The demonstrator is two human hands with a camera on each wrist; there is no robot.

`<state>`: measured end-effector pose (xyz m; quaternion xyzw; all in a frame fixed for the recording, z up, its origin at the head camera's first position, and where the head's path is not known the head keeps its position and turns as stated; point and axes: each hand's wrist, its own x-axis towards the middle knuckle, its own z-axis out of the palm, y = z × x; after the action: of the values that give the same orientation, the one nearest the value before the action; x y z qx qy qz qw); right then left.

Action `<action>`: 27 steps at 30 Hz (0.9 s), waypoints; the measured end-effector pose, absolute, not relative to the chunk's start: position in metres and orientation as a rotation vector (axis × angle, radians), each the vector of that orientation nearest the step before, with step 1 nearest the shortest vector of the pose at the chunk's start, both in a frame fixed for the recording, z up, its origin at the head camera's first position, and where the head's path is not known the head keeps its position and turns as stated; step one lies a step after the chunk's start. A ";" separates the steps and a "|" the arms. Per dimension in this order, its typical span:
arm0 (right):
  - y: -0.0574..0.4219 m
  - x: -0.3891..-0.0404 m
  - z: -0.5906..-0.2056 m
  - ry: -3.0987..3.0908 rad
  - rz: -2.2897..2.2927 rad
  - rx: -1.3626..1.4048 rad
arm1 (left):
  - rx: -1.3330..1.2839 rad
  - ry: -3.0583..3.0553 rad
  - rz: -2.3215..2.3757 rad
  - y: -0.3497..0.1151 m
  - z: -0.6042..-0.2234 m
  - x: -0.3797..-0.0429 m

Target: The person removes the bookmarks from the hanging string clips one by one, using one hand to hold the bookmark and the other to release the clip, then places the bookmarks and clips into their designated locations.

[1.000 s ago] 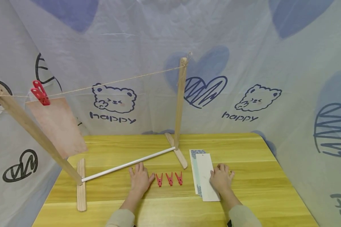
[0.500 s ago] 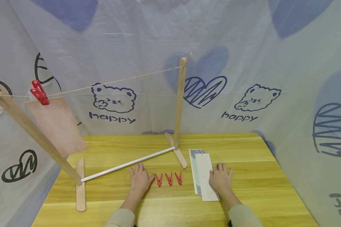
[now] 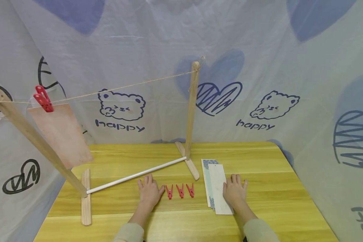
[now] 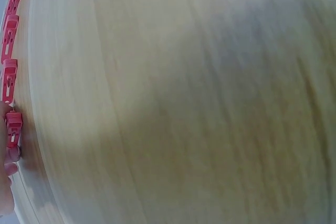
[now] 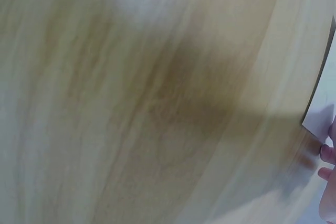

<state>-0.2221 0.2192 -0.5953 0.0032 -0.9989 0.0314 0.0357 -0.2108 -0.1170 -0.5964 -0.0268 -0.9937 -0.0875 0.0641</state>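
Note:
In the head view my left hand (image 3: 149,193) rests on the table, palm down, fingers spread, its thumb close to a row of red clothespins (image 3: 180,191). The left wrist view shows one more clothespin (image 4: 14,128) by the fingers, hidden from the head view beneath the hand. My right hand (image 3: 235,192) rests palm down, its thumb side at the right edge of a white card (image 3: 219,195). That card overlaps others with blue-patterned and pale green parts. In the right wrist view a corner of the card (image 5: 321,114) shows near the fingertips.
A wooden stand with two posts (image 3: 192,114) and a white rod (image 3: 136,175) stands at the left and centre. Twine (image 3: 133,85) runs between the post tops. A red clothespin (image 3: 43,99) holds a pinkish sheet (image 3: 60,134) there. A printed cloth hangs behind the wooden table (image 3: 278,201).

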 end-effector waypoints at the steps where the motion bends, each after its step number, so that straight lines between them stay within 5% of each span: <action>1: 0.219 -0.222 -0.596 -3.067 0.096 0.010 | -0.079 -3.000 -0.263 -0.117 -0.597 -0.211; 27: 0.222 -0.223 -0.597 -3.032 0.257 -0.055 | -0.054 -2.997 -0.269 -0.117 -0.599 -0.210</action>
<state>-0.2232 0.2219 -0.5975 -0.0180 -0.9951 0.0843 0.0490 -0.2096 -0.1166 -0.5986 -0.0178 -0.9936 -0.0893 0.0661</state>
